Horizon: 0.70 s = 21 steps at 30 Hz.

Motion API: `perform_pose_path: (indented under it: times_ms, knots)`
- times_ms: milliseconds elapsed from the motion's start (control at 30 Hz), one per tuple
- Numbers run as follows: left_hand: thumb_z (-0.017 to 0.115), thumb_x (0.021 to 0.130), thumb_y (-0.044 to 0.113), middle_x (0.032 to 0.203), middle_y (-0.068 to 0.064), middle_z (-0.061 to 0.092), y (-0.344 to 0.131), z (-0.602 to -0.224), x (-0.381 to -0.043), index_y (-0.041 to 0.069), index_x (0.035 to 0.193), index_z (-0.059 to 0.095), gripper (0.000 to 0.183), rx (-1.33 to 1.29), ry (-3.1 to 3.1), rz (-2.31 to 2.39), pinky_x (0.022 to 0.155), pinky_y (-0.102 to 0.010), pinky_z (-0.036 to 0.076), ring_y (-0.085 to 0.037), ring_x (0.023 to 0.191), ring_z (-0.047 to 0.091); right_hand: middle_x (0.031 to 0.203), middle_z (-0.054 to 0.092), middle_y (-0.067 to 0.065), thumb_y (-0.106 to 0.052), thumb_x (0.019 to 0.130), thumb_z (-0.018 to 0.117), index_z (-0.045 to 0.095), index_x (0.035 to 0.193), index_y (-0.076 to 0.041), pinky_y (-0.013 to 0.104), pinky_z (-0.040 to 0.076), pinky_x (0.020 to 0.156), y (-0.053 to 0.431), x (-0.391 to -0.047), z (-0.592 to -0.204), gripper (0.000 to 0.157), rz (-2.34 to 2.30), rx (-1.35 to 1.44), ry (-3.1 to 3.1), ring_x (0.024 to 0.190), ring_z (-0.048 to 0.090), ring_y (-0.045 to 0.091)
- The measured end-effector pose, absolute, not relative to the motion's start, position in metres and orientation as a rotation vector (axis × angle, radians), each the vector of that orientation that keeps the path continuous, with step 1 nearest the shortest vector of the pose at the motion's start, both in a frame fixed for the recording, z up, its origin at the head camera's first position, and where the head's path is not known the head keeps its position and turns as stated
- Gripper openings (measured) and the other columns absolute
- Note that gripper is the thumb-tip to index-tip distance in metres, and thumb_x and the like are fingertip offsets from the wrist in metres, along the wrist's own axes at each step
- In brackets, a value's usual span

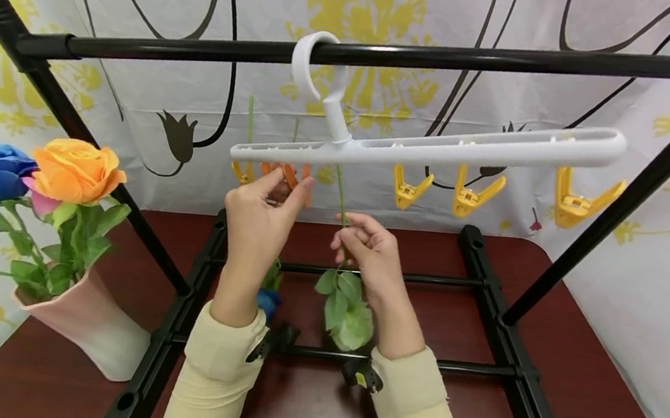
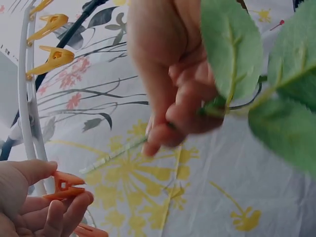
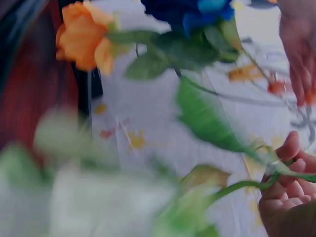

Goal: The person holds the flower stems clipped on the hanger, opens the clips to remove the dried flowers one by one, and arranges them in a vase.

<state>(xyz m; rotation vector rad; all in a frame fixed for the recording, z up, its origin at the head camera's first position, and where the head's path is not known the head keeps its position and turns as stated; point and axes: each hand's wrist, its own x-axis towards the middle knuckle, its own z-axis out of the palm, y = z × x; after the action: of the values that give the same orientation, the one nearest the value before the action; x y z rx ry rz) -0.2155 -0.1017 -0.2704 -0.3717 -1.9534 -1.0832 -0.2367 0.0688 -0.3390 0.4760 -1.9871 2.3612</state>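
My left hand (image 1: 257, 225) pinches an orange clip (image 2: 64, 186) between thumb and fingers, under the left arm of a white hanger (image 1: 371, 148). The clip's jaws stand slightly apart with no stem between them. My right hand (image 1: 370, 246) holds the green stem (image 1: 341, 196) of a pale rose (image 1: 354, 328), bloom downward. The stem's upper end points toward the hanger, just right of the left hand. In the right wrist view the pale bloom (image 3: 108, 197) is blurred. A blue rose (image 3: 187, 15) and an orange rose (image 3: 84, 37) hang bloom-down nearby; their clips are partly hidden.
The hanger hooks over a black rack bar (image 1: 477, 58). Several yellow clips (image 1: 477, 192) dangle from its right arm. A pink-and-white vase (image 1: 96, 327) with blue and orange roses (image 1: 78, 171) stands left of the rack. Black rails (image 1: 493, 332) cross the dark red table (image 1: 586, 368).
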Motion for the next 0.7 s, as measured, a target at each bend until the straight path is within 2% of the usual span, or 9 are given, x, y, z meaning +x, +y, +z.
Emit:
perform_pose_path:
  times_ms: [100,233,367,533,700]
  knots:
    - [0.073,0.091,0.028,0.071,-0.009,0.074,-0.102,-0.272,-0.22,0.004,0.08,0.073,0.027,-0.32,-1.931,-1.12,0.061,-0.033,0.059,-0.019,0.063,0.071,0.073,0.069,-0.006,-0.004,0.1,0.057,0.062,0.122,0.003,0.021,0.047,0.056,0.085,-0.243,-0.341,0.025,2.344,0.436,-2.012,0.059,0.06,0.008]
    - [0.076,0.089,0.026,0.073,-0.01,0.075,-0.102,-0.274,-0.223,0.004,0.083,0.073,0.023,-0.276,-1.914,-1.137,0.063,-0.034,0.059,-0.02,0.066,0.072,0.074,0.069,-0.008,-0.006,0.1,0.056,0.064,0.119,0.0,0.021,0.043,0.057,0.11,-0.247,-0.343,0.021,2.286,0.393,-2.149,0.061,0.06,0.008]
    - [0.077,0.088,0.025,0.077,-0.011,0.075,-0.103,-0.275,-0.222,0.004,0.088,0.073,0.022,-0.268,-1.915,-1.156,0.065,-0.034,0.06,-0.02,0.069,0.072,0.074,0.069,-0.01,-0.01,0.102,0.055,0.062,0.122,0.001,0.023,0.043,0.058,0.132,-0.245,-0.341,0.024,2.163,0.387,-2.345,0.063,0.059,0.008]
    - [0.076,0.089,0.023,0.086,-0.012,0.077,-0.109,-0.278,-0.213,0.004,0.096,0.073,0.021,-0.251,-2.003,-1.125,0.068,-0.034,0.061,-0.021,0.076,0.074,0.079,0.069,-0.009,-0.012,0.102,0.056,0.059,0.125,0.009,0.027,0.051,0.065,0.155,-0.236,-0.332,0.032,2.014,0.453,-2.482,0.07,0.061,0.012]
    - [0.073,0.092,0.021,0.1,-0.011,0.077,-0.12,-0.288,-0.191,0.005,0.116,0.072,0.029,-0.315,-2.084,-1.166,0.075,-0.033,0.061,-0.02,0.088,0.074,0.083,0.069,-0.006,-0.012,0.101,0.057,0.063,0.12,0.006,0.033,0.056,0.071,0.17,-0.224,-0.324,0.027,1.864,0.481,-2.585,0.076,0.063,0.015]
